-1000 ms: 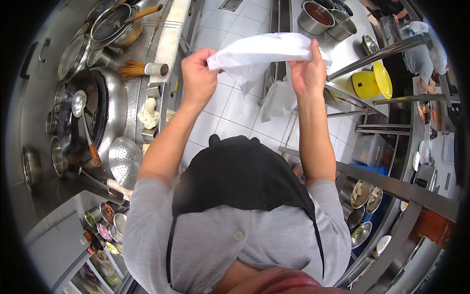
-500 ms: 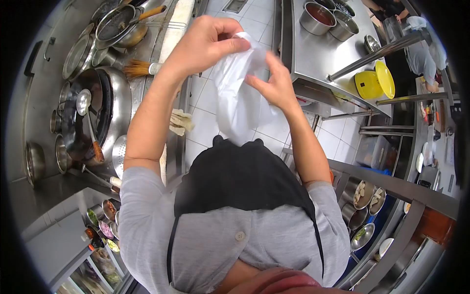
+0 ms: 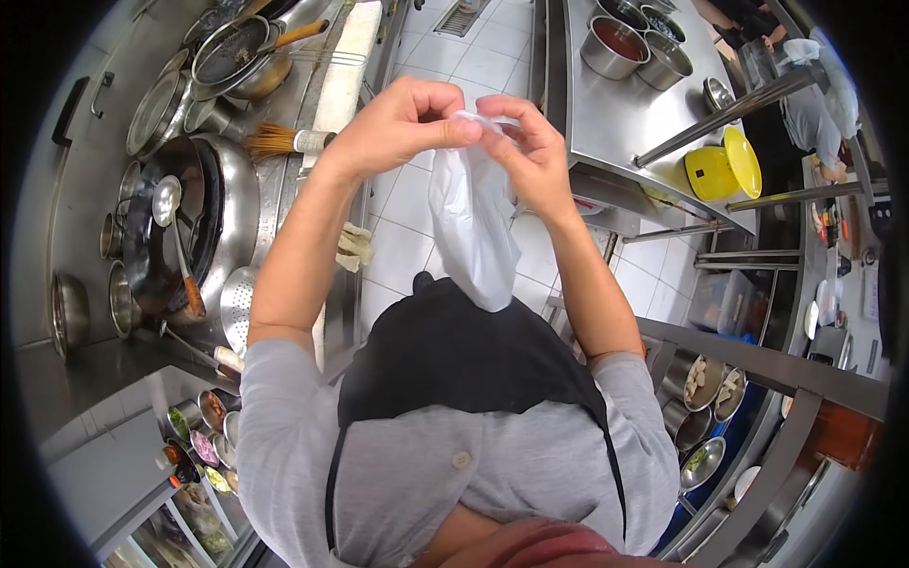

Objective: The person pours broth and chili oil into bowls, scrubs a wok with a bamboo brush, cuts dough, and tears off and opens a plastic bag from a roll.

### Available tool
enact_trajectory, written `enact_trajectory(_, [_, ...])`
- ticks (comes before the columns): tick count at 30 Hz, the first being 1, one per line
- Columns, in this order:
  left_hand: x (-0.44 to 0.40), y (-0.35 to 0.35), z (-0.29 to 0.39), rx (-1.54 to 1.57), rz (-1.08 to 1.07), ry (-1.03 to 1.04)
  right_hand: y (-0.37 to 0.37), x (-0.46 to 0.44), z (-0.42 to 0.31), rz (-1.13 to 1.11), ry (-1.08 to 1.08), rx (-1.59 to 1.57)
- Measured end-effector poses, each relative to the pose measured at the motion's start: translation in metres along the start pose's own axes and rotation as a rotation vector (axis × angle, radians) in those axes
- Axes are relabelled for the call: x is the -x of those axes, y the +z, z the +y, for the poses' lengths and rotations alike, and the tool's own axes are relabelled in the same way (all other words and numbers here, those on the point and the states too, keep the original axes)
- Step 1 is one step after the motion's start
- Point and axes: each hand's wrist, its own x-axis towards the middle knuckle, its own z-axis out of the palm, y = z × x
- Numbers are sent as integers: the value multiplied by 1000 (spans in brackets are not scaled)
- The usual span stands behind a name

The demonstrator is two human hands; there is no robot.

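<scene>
A thin white plastic bag (image 3: 471,222) hangs in front of my black apron (image 3: 464,355), its lower end close to the cloth. My left hand (image 3: 417,123) pinches the bag's top edge between thumb and fingers. Beside it, my right hand (image 3: 530,151) grips the same edge, thumb toward the left one. The two hands are nearly touching at the top of the bag. Whether anything is inside the bag I cannot make out.
On the left, a wok (image 3: 180,227) holds a ladle (image 3: 177,241), with a bamboo brush (image 3: 275,140) and a strainer (image 3: 230,55) nearby. A steel table (image 3: 615,104) at right carries metal pots (image 3: 614,47) and a yellow container (image 3: 710,170). Another person (image 3: 805,109) stands far right.
My left hand has come down a little. My right hand has risen to the bag's top edge beside it. The bag now hangs lower and straighter.
</scene>
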Motion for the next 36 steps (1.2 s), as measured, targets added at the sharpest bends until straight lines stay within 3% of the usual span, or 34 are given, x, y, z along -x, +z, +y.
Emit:
enact_trajectory(1, [2,-3,-1,5,-15,4,1,0,1,36,-39,-79])
enact_trajectory(4, [3,-10,-4,-100,37,17,-9,0,-13,29,250,-152])
enact_trajectory(7, [4,-9,-2,-306,184,67,-19,-3,-21,-1,272,-94])
enact_trajectory(13, [-2,1,-10,-389,249,64,-18,-2,-27,55,363,-110])
enact_trajectory(16, [-3,3,-16,-220,277,68,-15,-1,-38,70,411,-192])
enact_trajectory(19, [-5,19,-22,-349,533,271,-16,0,-38,159,408,-243])
enact_trajectory(22, [18,49,-1,-695,651,111,-10,3,-32,211,340,-299])
enact_trajectory(26, [8,72,-26,111,490,19,10,10,-36,188,324,-371])
enact_trajectory(29, [9,79,-26,384,556,-41,12,12,-31,220,336,-353])
enact_trajectory(36, [6,68,-62,669,756,141,-8,15,-16,523,245,-308])
